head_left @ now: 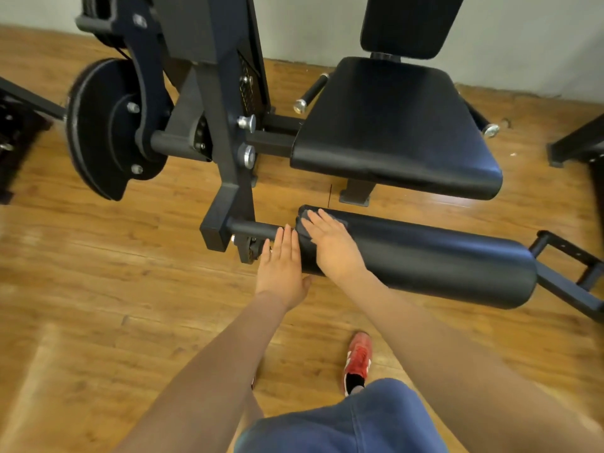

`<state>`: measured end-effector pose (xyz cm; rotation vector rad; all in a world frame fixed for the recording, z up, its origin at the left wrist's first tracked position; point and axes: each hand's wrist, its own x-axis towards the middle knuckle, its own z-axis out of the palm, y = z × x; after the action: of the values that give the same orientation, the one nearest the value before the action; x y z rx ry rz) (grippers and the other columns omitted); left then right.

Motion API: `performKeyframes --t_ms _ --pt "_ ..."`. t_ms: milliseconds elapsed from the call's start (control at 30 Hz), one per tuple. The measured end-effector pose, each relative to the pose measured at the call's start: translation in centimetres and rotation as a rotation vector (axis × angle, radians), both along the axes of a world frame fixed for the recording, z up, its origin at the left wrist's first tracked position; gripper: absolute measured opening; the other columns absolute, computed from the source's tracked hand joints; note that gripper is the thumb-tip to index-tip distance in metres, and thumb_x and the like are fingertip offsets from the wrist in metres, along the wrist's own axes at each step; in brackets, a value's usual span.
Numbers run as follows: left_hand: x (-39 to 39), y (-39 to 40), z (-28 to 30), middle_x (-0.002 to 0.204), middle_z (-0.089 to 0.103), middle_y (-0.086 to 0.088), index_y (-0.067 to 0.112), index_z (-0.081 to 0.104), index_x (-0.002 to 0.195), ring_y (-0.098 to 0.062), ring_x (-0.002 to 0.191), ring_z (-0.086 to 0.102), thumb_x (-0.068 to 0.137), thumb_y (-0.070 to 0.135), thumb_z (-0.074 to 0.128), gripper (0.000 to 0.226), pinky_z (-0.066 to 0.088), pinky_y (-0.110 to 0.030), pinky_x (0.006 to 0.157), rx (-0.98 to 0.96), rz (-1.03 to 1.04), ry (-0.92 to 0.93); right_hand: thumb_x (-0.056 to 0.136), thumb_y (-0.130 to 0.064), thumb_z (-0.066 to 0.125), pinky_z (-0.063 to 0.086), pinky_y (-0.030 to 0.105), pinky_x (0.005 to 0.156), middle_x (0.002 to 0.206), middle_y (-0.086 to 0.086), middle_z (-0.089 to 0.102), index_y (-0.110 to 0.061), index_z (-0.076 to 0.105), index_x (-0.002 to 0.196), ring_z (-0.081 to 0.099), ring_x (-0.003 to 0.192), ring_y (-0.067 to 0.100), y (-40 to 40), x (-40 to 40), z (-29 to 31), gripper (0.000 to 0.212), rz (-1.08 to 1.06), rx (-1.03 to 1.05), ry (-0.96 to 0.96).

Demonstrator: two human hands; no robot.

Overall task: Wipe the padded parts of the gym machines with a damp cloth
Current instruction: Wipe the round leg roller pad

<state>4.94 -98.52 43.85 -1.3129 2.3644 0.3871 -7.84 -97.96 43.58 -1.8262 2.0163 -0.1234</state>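
A long black padded roller (425, 256) lies across the lower middle of the view on the leg machine. My right hand (330, 243) lies flat on its left end, fingers straight, pressing a dark cloth (338, 220) whose edge shows by the fingertips. My left hand (281, 263) is flat with straight fingers, touching the roller's left end face near the metal bar (251, 228). Behind the roller sit the black padded seat (392, 125) and the padded backrest (408, 24).
The machine's dark steel frame (225, 132) and a round cam disc (104, 129) stand at the left. A footplate bracket (575, 273) sticks out at the right. Wooden floor (98, 289) lies all round; my red shoe (358, 358) and knee are below.
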Motion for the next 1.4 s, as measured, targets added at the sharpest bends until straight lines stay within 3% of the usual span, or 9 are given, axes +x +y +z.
performKeyframes --t_ms 100,233,333,533,700,833,1000,1133,1400 --pt "0.5 0.0 0.3 0.16 -0.017 -0.016 0.0 -0.015 0.151 -0.027 0.148 -0.016 0.099 0.051 0.04 0.091 -0.004 -0.044 0.121 0.04 -0.026 0.024 0.087 0.005 0.051 0.002 0.026 0.114 0.156 -0.004 0.016 -0.02 0.024 0.147 0.007 0.144 0.013 2.8 -2.8 -0.4 0.07 -0.081 -0.01 -0.011" --pt "0.8 -0.3 0.2 0.16 -0.018 -0.015 0.002 -0.015 0.151 -0.027 0.148 -0.017 0.1 0.053 0.035 0.087 -0.004 -0.044 0.12 0.037 -0.091 0.053 0.087 0.007 0.051 0.009 0.031 0.116 0.154 -0.001 0.026 -0.017 0.032 0.145 0.013 0.143 0.014 6.4 -6.8 -0.1 0.065 -0.364 -0.026 -0.023" --pt "0.9 -0.6 0.0 0.16 -0.019 -0.014 0.003 -0.015 0.151 -0.026 0.148 -0.018 0.1 0.052 0.036 0.087 -0.004 -0.044 0.12 0.024 -0.129 0.074 0.092 0.005 0.047 0.014 0.032 0.116 0.151 0.004 0.032 -0.011 0.038 0.142 0.018 0.143 0.018 6.2 -6.8 0.3 0.053 -0.456 -0.043 -0.05" --pt "0.6 -0.1 -1.4 0.159 -0.025 -0.012 0.005 -0.02 0.15 -0.025 0.147 -0.021 0.098 0.051 0.044 0.094 -0.006 -0.043 0.119 -0.002 -0.108 0.144 0.094 -0.001 0.047 0.016 0.03 0.115 0.148 0.004 0.037 -0.012 0.04 0.141 0.025 0.14 0.018 2.2 -4.3 -0.3 0.049 -0.353 -0.067 -0.059" --pt "0.8 1.1 -1.6 0.151 -0.036 -0.01 0.006 -0.03 0.141 -0.024 0.145 -0.025 0.098 0.052 0.041 0.094 -0.008 -0.044 0.12 0.022 -0.095 0.139 0.086 0.01 0.053 0.012 0.028 0.113 0.151 0.003 0.032 -0.013 0.038 0.142 0.02 0.142 0.018 6.1 -3.3 -0.6 0.063 -0.32 -0.083 -0.017" --pt "0.9 0.6 -1.0 0.159 -0.024 -0.013 0.004 -0.02 0.149 -0.025 0.147 -0.021 0.1 0.05 0.035 0.087 -0.013 -0.043 0.117 -0.025 -0.141 0.131 0.084 0.013 0.052 0.013 0.03 0.116 0.152 0.001 0.028 -0.015 0.036 0.142 0.015 0.143 0.015 8.7 -3.2 -0.9 0.067 -0.275 -0.025 -0.019" --pt "-1.6 -1.8 -0.6 0.161 -0.019 -0.013 0.006 -0.015 0.151 -0.025 0.148 -0.019 0.1 0.049 0.037 0.085 -0.013 -0.041 0.116 -0.062 -0.228 0.191 0.086 0.011 0.05 0.018 0.028 0.113 0.15 0.002 0.034 -0.014 0.042 0.139 0.022 0.141 0.015 6.3 -4.8 0.2 0.059 -0.397 -0.1 -0.07" --pt "-2.3 -0.7 -1.3 0.161 -0.017 -0.012 0.006 -0.014 0.152 -0.025 0.148 -0.019 0.098 0.05 0.04 0.088 -0.008 -0.042 0.121 -0.012 -0.161 0.204 0.091 0.006 0.046 0.021 0.027 0.113 0.146 0.004 0.041 -0.011 0.047 0.136 0.03 0.138 0.016 3.7 -7.2 1.6 0.048 -0.529 -0.206 -0.129" --pt "-1.6 0.8 -1.5 0.156 -0.03 -0.008 0.009 -0.029 0.141 -0.02 0.139 -0.033 0.098 0.05 0.037 0.089 -0.019 -0.039 0.112 -0.006 -0.14 0.21 0.091 0.006 0.046 0.02 0.03 0.115 0.147 0.001 0.038 -0.014 0.041 0.14 0.026 0.14 0.015 2.7 -7.5 1.0 0.053 -0.419 -0.065 -0.123"
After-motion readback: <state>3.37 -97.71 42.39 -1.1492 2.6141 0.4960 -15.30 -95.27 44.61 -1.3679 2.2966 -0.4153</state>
